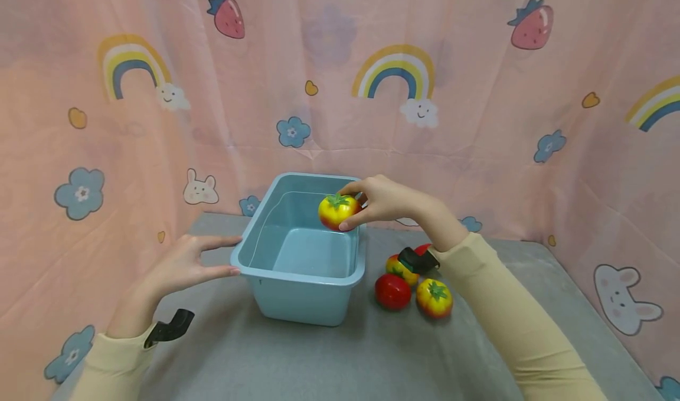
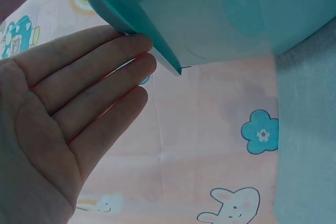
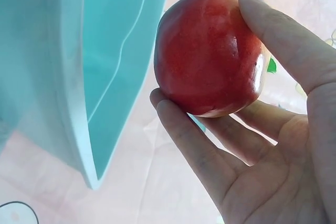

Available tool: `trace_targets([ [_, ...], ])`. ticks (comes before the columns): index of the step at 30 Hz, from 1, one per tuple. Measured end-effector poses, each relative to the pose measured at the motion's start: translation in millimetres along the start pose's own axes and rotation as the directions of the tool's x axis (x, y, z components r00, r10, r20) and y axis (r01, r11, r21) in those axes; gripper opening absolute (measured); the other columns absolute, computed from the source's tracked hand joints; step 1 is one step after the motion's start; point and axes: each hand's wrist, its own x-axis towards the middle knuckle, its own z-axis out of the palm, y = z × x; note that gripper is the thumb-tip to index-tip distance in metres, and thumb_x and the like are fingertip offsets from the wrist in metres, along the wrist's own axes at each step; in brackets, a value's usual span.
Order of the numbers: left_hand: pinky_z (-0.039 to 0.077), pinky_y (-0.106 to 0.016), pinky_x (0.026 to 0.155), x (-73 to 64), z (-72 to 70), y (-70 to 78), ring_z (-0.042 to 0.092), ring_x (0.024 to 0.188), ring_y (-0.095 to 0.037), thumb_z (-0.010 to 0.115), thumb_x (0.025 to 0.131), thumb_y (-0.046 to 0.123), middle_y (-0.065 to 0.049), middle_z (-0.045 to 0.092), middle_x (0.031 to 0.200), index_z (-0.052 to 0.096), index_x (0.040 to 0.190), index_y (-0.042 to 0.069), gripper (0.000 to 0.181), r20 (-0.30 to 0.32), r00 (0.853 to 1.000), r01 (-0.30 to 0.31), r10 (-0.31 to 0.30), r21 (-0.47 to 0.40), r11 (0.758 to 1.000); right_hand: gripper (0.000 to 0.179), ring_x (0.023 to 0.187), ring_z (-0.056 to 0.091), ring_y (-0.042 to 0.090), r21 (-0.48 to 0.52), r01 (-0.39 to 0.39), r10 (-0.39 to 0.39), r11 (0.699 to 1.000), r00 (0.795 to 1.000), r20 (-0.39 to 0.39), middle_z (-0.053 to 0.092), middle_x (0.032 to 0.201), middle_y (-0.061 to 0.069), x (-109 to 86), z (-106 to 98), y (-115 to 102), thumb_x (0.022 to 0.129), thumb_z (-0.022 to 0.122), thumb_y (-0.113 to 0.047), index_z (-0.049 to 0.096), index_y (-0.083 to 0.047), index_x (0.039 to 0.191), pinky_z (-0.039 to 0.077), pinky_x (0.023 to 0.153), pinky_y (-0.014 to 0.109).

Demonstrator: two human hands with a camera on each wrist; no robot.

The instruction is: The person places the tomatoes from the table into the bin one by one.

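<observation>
A yellow-and-red toy tomato (image 1: pixel 336 212) with a green leafy top is pinched between the thumb and fingers of my right hand (image 1: pixel 383 201). In the head view it overlaps the right side of a light blue plastic basin (image 1: pixel 300 280). The right wrist view shows the tomato's red underside (image 3: pixel 207 53), with the basin's rim (image 3: pixel 73 98) to its left. My left hand (image 1: pixel 183 265) is at the basin's near left corner, fingers and thumb extended. Straight fingertips meet the rim in the left wrist view, where the palm (image 2: pixel 47 124) faces the camera. The basin's visible floor is bare.
Right of the basin, a red fruit (image 1: pixel 393 292), a yellow-red tomato (image 1: pixel 434 298) and another yellow-red one (image 1: pixel 402 270) sit on the grey cloth (image 1: pixel 297 365). One more red piece (image 1: pixel 422 249) is partly hidden by the right wrist. A pink patterned curtain (image 1: pixel 340 35) hangs behind.
</observation>
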Motion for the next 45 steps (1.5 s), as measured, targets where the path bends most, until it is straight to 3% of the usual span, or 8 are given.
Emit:
trace_targets([
  [8, 0.053, -0.043, 0.084, 1.8, 0.7, 1.0, 0.062, 0.112, -0.022, 0.074, 0.078, 0.047, 0.001, 0.067, 0.119, 0.065, 0.124, 0.015, 0.057, 0.018, 1.0, 0.019, -0.019, -0.016, 1.0, 0.067, 0.097, 0.058, 0.018, -0.001, 0.013, -0.013, 1.0, 1.0, 0.008, 0.063, 0.116, 0.001, 3.7, 2.0, -2.5, 0.075, 0.076, -0.049, 0.058, -0.014, 0.129, 0.053, 0.078, 0.026],
  [20, 0.053, -0.044, 0.084, 5.0, 2.7, 3.0, 0.062, 0.114, -0.023, 0.074, 0.078, 0.049, 0.001, 0.067, 0.12, 0.064, 0.125, 0.015, 0.058, 0.026, 0.999, 0.029, -0.028, -0.038, 0.999, 0.06, 0.106, 0.066, 0.017, 0.096, 0.065, -0.064, 0.993, 0.998, -0.015, 0.063, 0.123, 0.004, 0.3, 1.1, 1.4, 0.079, 0.076, -0.039, 0.057, -0.012, 0.129, 0.055, 0.086, 0.032],
  [27, 0.052, -0.042, 0.084, 4.1, 2.4, 3.5, 0.062, 0.114, -0.022, 0.074, 0.078, 0.049, 0.002, 0.067, 0.12, 0.064, 0.125, 0.017, 0.057, 0.022, 0.999, 0.032, -0.031, -0.034, 0.999, 0.057, 0.106, 0.066, 0.02, 0.138, 0.067, -0.057, 0.988, 0.996, -0.074, 0.064, 0.121, 0.004, -16.3, 3.6, 10.0, 0.079, 0.076, -0.039, 0.059, -0.013, 0.127, 0.055, 0.086, 0.034],
  [36, 0.052, -0.049, 0.087, 2.0, 1.9, 3.2, 0.06, 0.116, -0.026, 0.074, 0.078, 0.049, 0.0, 0.066, 0.122, 0.063, 0.126, 0.018, 0.059, 0.033, 0.998, 0.057, -0.055, -0.053, 0.997, 0.056, 0.107, 0.065, 0.023, 0.221, 0.032, 0.0, 0.975, 0.99, -0.142, 0.062, 0.126, 0.007, -46.4, 13.2, 26.4, 0.081, 0.076, -0.034, 0.058, -0.011, 0.129, 0.056, 0.083, 0.034],
  [45, 0.051, -0.048, 0.088, -2.8, 1.1, 3.3, 0.06, 0.116, -0.025, 0.073, 0.077, 0.051, 0.001, 0.065, 0.123, 0.062, 0.127, 0.02, 0.06, 0.036, 0.996, 0.088, -0.087, -0.029, 0.996, 0.056, 0.11, 0.063, 0.026, 0.27, 0.008, 0.038, 0.963, 0.985, -0.168, 0.061, 0.127, 0.011, -69.8, 21.7, 48.0, 0.081, 0.076, -0.029, 0.056, -0.01, 0.13, 0.056, 0.084, 0.036],
])
